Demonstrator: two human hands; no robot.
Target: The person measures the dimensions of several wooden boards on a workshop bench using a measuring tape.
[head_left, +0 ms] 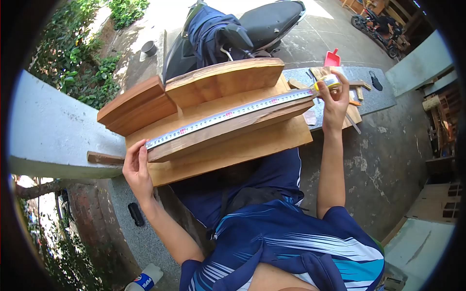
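Head view, fingers (325, 93) holding tape measure (230, 115), bottle (146, 278), bucket (149, 48)

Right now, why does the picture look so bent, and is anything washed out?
Head view: the dark rounded border and bowed pale pillar suggest a wide lens; head view: sunlit ground beyond the scooter glares nearly white; head view: markings on the tape measure look fairly sharp.

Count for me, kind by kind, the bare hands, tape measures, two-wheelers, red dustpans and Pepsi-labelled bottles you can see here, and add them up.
Bare hands: 2 (left hand, right hand)
Tape measure: 1
Two-wheelers: 2 (near motorbike, farther bike)
Red dustpan: 1
Pepsi-labelled bottle: 1
Total: 7
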